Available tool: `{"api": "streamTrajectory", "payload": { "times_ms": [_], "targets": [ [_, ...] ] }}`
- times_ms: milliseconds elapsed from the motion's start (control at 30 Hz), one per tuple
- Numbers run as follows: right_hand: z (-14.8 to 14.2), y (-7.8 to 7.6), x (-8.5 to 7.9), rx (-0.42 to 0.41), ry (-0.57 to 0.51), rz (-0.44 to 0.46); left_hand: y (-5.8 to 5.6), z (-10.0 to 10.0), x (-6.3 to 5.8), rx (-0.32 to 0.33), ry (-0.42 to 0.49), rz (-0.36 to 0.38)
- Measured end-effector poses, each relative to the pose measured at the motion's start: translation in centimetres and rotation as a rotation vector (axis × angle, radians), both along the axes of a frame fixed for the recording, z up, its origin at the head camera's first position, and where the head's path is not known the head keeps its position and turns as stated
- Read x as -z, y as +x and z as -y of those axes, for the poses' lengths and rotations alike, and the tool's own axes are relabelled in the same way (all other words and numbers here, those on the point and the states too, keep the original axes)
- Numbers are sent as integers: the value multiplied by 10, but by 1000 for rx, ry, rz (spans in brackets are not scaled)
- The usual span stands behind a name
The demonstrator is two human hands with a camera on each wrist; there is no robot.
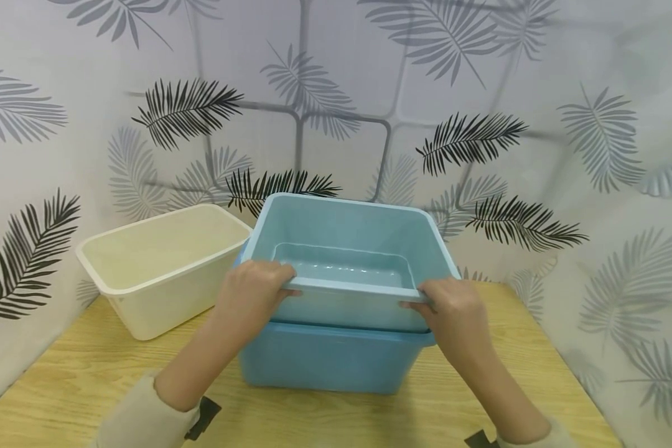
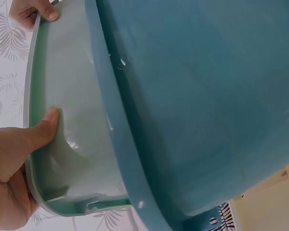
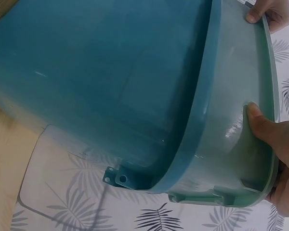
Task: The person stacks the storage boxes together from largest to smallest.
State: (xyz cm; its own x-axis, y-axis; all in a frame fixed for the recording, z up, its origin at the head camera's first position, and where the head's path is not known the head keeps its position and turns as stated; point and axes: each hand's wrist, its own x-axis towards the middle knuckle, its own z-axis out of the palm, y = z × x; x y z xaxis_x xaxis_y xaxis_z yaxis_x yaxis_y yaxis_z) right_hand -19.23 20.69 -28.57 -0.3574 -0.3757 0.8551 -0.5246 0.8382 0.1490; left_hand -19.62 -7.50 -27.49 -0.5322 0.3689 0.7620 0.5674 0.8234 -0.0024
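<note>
A light blue-green plastic bin sits partly nested inside a darker blue bin, its upper part standing above the darker rim. My left hand grips the light bin's near rim toward the left corner. Toward the right corner, my right hand holds the same rim. In the left wrist view the left thumb presses the outer wall below the rim. The right wrist view shows the right thumb placed likewise, with the other fingers over the rim and mostly hidden.
A cream bin stands on the wooden table to the left, close beside the blue bins. Behind the table hangs a pale leaf-patterned backdrop, which also runs along both sides.
</note>
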Motion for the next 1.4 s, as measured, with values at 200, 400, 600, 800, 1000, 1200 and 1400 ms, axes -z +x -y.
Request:
{"api": "streamTrajectory", "payload": {
  "times_ms": [200,400,600,800,1000,1200,1400],
  "targets": [
    [1,-1,7,-1,-8,0,0,0,7,3,3,-20],
    [2,-4,17,-7,-19,3,-1,1,15,-2,-14,-16],
    [4,-6,26,-3,-24,26,-4,3,24,-12,-23,-10],
    [6,-7,32,-2,-21,32,-6,5,31,-15,-15,8],
    [8,-6,36,-1,-13,38,-5,6,36,-16,-15,27],
    [9,-7,42,5,-3,48,-4,8,41,-14,-21,45],
    [8,-7,44,-5,12,94,-4,8,46,-10,-17,51]
  ]
}}
